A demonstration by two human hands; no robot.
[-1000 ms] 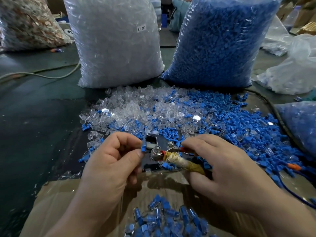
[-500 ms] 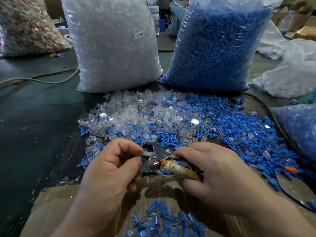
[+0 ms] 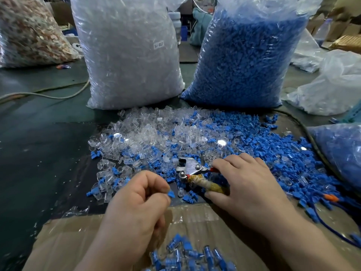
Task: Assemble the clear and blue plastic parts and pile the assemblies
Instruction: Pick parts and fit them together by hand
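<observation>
My left hand [image 3: 136,200] pinches a small blue plastic part [image 3: 172,193] between thumb and fingers, just left of the metal pliers-like tool [image 3: 190,167]. My right hand [image 3: 244,184] grips that tool by its tape-wrapped handle [image 3: 207,184], its jaws pointing left over the table. Loose clear parts [image 3: 148,133] and loose blue parts [image 3: 263,141] lie spread in front of both hands. A pile of finished clear-and-blue assemblies [image 3: 187,255] lies on cardboard [image 3: 74,237] at the bottom, between my forearms.
A big bag of clear parts [image 3: 127,51] and a big bag of blue parts [image 3: 248,55] stand behind the spread. Another blue-filled bag [image 3: 340,153] lies at the right, a speckled bag [image 3: 29,32] at far left. Cables [image 3: 48,94] cross the dark table.
My left hand has drawn back from the tool's jaws toward me with a blue part. The right hand has lowered the tool onto the parts.
</observation>
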